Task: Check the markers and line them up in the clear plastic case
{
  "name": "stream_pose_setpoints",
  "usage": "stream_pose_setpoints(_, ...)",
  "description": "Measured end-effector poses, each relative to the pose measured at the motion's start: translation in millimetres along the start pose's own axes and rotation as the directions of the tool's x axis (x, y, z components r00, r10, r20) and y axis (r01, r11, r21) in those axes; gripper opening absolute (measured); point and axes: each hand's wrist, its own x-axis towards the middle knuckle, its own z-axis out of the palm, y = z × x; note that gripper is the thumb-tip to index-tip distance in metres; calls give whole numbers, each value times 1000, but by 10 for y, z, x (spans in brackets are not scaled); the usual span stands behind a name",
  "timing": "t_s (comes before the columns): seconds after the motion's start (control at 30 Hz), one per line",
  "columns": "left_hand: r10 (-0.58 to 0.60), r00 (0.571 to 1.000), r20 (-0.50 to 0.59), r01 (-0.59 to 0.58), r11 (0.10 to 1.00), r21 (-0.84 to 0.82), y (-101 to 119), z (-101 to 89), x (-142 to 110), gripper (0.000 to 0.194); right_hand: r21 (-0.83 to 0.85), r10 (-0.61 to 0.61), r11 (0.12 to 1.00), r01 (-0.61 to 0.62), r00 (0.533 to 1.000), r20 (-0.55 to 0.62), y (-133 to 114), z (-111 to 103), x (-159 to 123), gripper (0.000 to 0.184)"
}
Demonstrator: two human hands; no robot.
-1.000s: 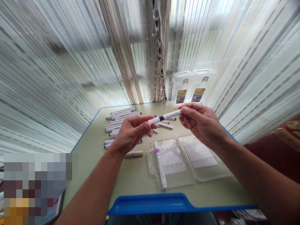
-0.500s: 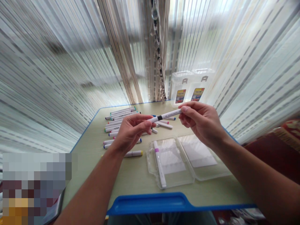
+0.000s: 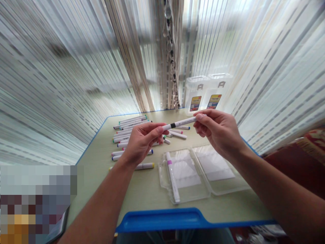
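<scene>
A white marker [image 3: 184, 121] with a black band is held up over the table, slanting upward to the right. My left hand [image 3: 144, 139] pinches its lower left end between thumb and fingers. At the other end, my right hand [image 3: 215, 130] grips it the same way. Below lies an open clear plastic case [image 3: 188, 169], its two halves spread flat. One white marker with a purple band [image 3: 173, 178] rests along the left side of the case. Several loose white markers [image 3: 124, 139] with coloured ends lie behind and beside my left hand, which partly hides them.
Two clear upright cases [image 3: 199, 89] with yellow and blue labels stand at the table's back edge. The pale table [image 3: 91, 162] has a blue rim and a blue tray [image 3: 162, 218] in front. String curtains [image 3: 76, 67] hang behind it. A blurred patch covers the lower left.
My left thumb and fingers have shifted slightly on the marker's left end. The marker stays in both hands at almost the same place.
</scene>
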Motion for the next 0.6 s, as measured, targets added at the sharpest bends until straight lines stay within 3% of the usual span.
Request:
stream_pose_setpoints(0.2,44,999,19,-44,999,-4,-29,-11,-2,27,24,33,999,-32,999,-24,-8,-1,10,12)
stream_pose_setpoints(0.6,33,999,-25,-33,999,16,2,-5,15,14,-57,-82,995,84,996,40,9,6,-39,10)
